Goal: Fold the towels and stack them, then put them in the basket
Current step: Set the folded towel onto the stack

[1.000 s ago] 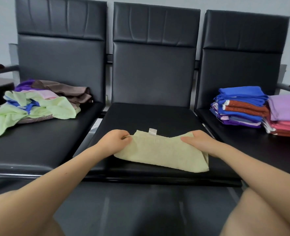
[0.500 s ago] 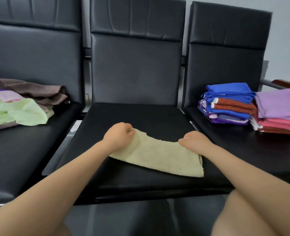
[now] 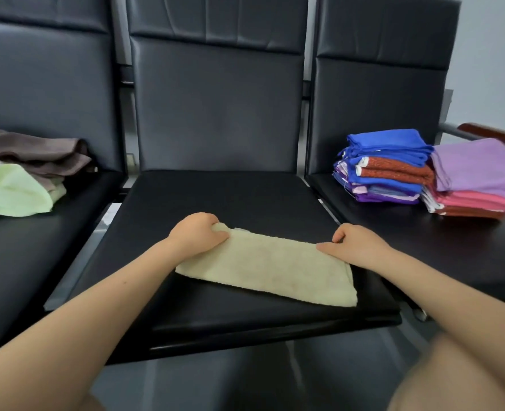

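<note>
Both forearms reach forward over the middle seat (image 3: 230, 197), palms down. Left hand (image 3: 196, 234) is curled into a loose fist, fingers pinching the far left corner of the towel (image 3: 269, 268), thumb lying along its edge. Right hand (image 3: 356, 246) is bent at the knuckles, fingers tucked over the far right corner, thumb flat on top and pointing left; it grips that corner too. Both hands closed on the cloth, no open spread.

Towel is pale yellow, folded into a long band, lying flat on the black seat cushion, near its front half. It runs slanted, left end farther, right end nearer. Near edge looks doubled, texture nubby, surface mostly smooth.

On the right seat, two folded stacks sit side by side: blue stack (image 3: 384, 167) with rust and purple layers, and lilac stack (image 3: 476, 179) over pink ones. On the left seat, a loose pile (image 3: 22, 176) of green and brown cloth, unfolded.
</note>
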The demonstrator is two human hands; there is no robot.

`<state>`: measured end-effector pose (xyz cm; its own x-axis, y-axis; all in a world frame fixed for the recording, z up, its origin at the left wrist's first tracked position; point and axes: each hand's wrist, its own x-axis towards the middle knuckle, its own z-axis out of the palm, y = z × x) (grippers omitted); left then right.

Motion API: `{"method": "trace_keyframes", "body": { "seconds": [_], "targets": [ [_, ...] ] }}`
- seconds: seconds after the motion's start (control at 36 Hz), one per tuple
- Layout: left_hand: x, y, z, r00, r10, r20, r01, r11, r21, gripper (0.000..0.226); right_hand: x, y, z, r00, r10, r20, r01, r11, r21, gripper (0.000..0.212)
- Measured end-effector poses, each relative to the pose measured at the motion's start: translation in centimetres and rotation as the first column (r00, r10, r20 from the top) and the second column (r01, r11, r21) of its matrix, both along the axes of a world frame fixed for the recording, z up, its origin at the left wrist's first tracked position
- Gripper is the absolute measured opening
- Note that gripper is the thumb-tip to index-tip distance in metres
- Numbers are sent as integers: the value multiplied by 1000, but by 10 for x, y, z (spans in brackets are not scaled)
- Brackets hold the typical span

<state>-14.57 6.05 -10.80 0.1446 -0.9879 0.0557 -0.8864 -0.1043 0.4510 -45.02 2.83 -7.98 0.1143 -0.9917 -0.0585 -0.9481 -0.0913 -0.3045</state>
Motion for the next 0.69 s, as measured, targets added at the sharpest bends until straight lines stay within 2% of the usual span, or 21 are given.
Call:
{"method": "trace_keyframes", "body": {
  "seconds": [0.08,0.17,0.22,0.28,0.36,0.42,0.47,0.61,0.69],
  "targets": [
    [0,2,1,978,74,-193,-84,995,-46,25,-1,2,1,1000,19,22,-19,999,39,61],
    [1,7,6,941,135,-311,-166,983,-76,23,1,2,2,998,45,53,-52,991,127,53],
    [2,11,7,948,127,-293,-157,984,-80,26,4,2,4,992,31,120,-52,982,182,58],
    [1,14,7,952,119,-282,-152,984,-97,24,7,-1,6,988,15,151,-40,986,163,58],
    [1,17,4,946,134,-294,-179,975,-133,23,11,-6,4,962,-23,273,-2,996,91,46],
    [3,19,2,939,158,-304,-212,965,-154,23,13,-9,5,921,-67,385,25,993,114,31],
    [5,20,0,933,177,-313,-241,954,-179,21,15,-7,7,926,-59,374,0,988,157,25],
    [7,22,-6,930,200,-308,-275,935,-224,18,26,-5,8,968,-30,248,-29,973,229,38],
    [9,22,-8,916,227,-330,-316,916,-247,17,34,-5,10,953,-77,295,7,973,233,28]
  ]
}}
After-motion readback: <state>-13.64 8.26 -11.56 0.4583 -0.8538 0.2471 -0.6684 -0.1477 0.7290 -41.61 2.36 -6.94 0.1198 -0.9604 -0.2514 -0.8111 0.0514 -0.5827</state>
